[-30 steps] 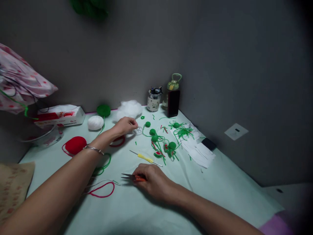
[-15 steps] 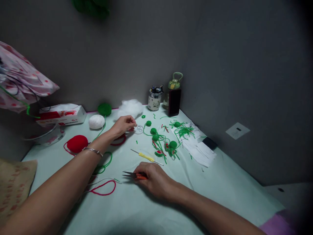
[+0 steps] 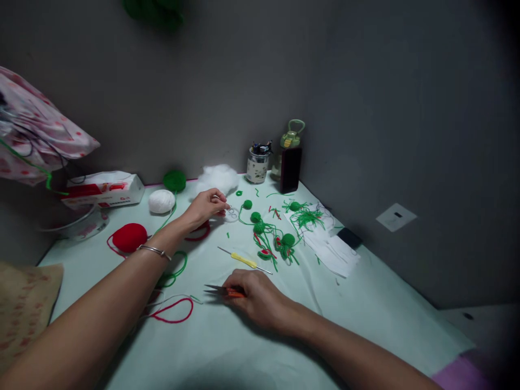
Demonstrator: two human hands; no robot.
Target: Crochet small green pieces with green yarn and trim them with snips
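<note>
My right hand is wrapped round the orange handles of a pair of scissors, whose blades point left and stand slightly apart, low over the cloth. Farther back, my left hand has its thumb and fingertips drawn together at the edge of a small clear round item with rings in it. What lies between those fingertips is hidden. A crochet hook with a yellow grip rests between the two hands. Small green crocheted balls with trailing green and red yarn lie right of my left hand.
Behind my left arm are red yarn, white yarn and green yarn. White stuffing, a pen tin, a bottle and an upright phone line the wall. White paper lies at right.
My left hand's fingertips have shifted very slightly at the clear round item. My right hand and the scissors keep their place; the view has moved a little.
</note>
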